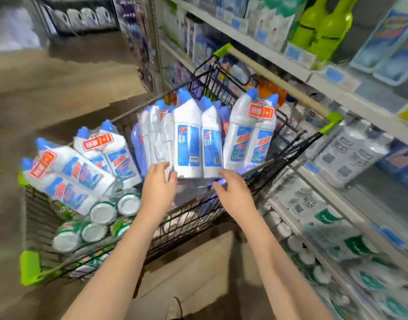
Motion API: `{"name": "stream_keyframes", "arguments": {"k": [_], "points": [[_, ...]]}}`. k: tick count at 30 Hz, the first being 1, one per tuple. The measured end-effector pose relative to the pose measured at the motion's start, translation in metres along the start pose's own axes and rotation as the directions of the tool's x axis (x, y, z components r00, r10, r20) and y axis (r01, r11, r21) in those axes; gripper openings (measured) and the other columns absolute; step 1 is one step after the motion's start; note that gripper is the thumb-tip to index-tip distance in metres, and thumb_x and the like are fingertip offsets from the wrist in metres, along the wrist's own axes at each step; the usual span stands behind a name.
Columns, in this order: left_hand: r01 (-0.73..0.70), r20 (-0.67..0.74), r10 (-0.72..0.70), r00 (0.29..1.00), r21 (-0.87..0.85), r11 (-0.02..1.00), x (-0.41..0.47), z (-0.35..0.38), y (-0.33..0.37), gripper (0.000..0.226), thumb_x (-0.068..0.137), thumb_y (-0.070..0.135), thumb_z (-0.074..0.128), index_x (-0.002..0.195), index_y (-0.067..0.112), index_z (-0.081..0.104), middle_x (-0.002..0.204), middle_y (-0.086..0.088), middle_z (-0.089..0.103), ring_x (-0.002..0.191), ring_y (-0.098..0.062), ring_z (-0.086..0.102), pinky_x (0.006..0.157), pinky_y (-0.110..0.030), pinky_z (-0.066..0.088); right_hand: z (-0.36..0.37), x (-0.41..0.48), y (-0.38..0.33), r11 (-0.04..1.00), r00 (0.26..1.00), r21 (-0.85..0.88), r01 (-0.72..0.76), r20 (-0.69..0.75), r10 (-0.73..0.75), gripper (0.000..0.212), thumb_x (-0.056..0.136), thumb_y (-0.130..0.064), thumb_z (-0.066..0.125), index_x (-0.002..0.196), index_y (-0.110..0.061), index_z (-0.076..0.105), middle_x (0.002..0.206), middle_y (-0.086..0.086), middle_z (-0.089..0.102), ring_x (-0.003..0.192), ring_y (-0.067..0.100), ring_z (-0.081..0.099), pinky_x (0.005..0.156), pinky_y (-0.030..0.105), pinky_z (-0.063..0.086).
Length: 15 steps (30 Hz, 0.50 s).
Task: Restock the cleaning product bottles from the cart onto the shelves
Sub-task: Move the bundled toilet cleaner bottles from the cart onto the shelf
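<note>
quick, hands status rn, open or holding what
left hand: at the base of the twin pack, grip cannot be told
right hand: open, fingertips by the same base

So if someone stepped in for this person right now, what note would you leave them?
Left hand: open, fingers at the lower left of the middle twin pack, which stands upright in the cart.
Right hand: open, at the pack's lower right.
Done: nothing lifted out yet.
Also in the cart: lying packs at left, another upright pack at right.
Left: grip the middle pack, move it and the others onto the shelves.
</note>
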<state>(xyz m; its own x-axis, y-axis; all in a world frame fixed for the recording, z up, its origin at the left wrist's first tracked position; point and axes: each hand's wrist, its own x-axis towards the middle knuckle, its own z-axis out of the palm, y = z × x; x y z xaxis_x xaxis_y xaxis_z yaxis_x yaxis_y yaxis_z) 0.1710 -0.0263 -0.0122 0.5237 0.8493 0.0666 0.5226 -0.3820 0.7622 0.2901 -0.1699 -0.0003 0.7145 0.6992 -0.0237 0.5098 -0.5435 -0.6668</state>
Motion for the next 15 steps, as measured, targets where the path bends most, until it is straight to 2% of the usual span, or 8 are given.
{"name": "stream_keyframes", "arguments": {"k": [3, 5, 8, 12, 15], "points": [[0.073, 0.086, -0.073, 0.994, 0.012, 0.997, 0.027, 0.006, -0.001, 0.038, 0.093, 0.027, 0.055, 0.124, 0.005, 0.054, 0.122, -0.014, 0.053, 0.110, -0.030, 0.053, 0.095, -0.037, 0.042, 0.009, 0.025, -0.005, 0.999, 0.999, -0.027, 0.035, 0.028, -0.035, 0.044, 0.094, -0.020, 0.056, 0.136, -0.007, 0.048, 0.146, 0.006, 0.042, 0.136, 0.020, 0.036, 0.110, 0.028, 0.026], [0.096, 0.104, -0.093, 0.990, -0.019, 0.995, 0.040, 0.011, 0.000, 0.031, 0.093, 0.029, 0.055, 0.112, 0.005, 0.062, 0.112, -0.014, 0.057, 0.103, -0.028, 0.055, 0.086, -0.031, 0.040, 0.013, 0.040, -0.005, 0.997, 0.998, -0.056, 0.047, 0.035, -0.045, 0.045, 0.095, -0.020, 0.054, 0.137, -0.006, 0.047, 0.149, 0.008, 0.038, 0.139, 0.020, 0.032, 0.112, 0.027, 0.022], [0.132, 0.019, -0.131, 0.991, -0.105, 0.986, 0.055, 0.009, -0.006, 0.024, 0.093, 0.027, 0.054, 0.098, 0.007, 0.068, 0.097, -0.011, 0.066, 0.093, -0.025, 0.059, 0.075, -0.029, 0.040, 0.021, 0.062, -0.015, 0.988, 0.992, -0.093, 0.122, 0.026, -0.120, 0.047, 0.094, -0.022, 0.055, 0.138, -0.006, 0.046, 0.151, 0.010, 0.035, 0.140, 0.024, 0.029, 0.114, 0.031, 0.021], [0.230, -0.077, -0.249, 0.966, -0.200, 0.953, 0.060, -0.006, -0.034, 0.022, 0.094, 0.020, 0.055, 0.106, 0.006, 0.065, 0.098, -0.007, 0.066, 0.093, -0.021, 0.059, 0.078, -0.028, 0.042, 0.044, 0.080, -0.044, 0.947, 0.971, -0.212, 0.240, 0.054, -0.234, 0.061, 0.092, -0.028, 0.055, 0.144, -0.004, 0.033, 0.156, 0.013, 0.021, 0.142, 0.031, 0.021, 0.116, 0.038, 0.015], [0.344, -0.140, -0.380, 0.914, -0.223, 0.912, 0.065, -0.026, -0.074, 0.026, 0.092, 0.015, 0.056, 0.113, 0.002, 0.063, 0.104, -0.011, 0.065, 0.098, -0.024, 0.059, 0.085, -0.031, 0.044, 0.064, 0.083, -0.066, 0.899, 0.920, -0.266, 0.349, -0.085, -0.382, 0.052, 0.079, -0.024, 0.057, 0.126, -0.002, 0.054, 0.142, 0.021, 0.043, 0.129, 0.039, 0.038, 0.109, 0.044, 0.030]]}}
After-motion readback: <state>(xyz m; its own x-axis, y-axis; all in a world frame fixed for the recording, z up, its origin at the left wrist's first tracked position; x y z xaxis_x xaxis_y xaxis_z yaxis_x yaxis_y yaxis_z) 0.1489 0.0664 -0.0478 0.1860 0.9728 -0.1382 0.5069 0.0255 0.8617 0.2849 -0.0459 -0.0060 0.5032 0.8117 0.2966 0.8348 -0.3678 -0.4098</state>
